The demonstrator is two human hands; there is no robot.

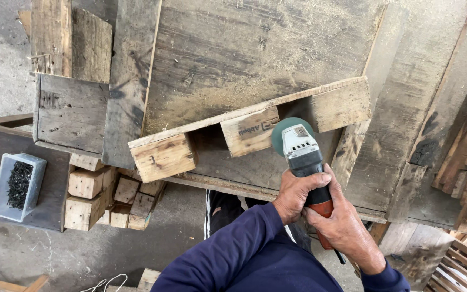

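Both hands, left point(297, 196) and right point(344, 227), we have clamped round the angle grinder point(304, 162) body, disc just ahead at the middle block point(251, 131) of the pallet piece point(249, 127) on the tabletop point(228, 48); looks dense, rigid, kick-prone, so grip the barrel.

You look down from your head-worn camera, nearly straight down and close in, onto your hands point(320, 208) at the near edge of the wooden desk point(255, 48), floor point(55, 254) visible below left.

Grey concrete floor point(6, 59), weathered plank workbench point(233, 48), stacked wood blocks point(104, 194), daylight
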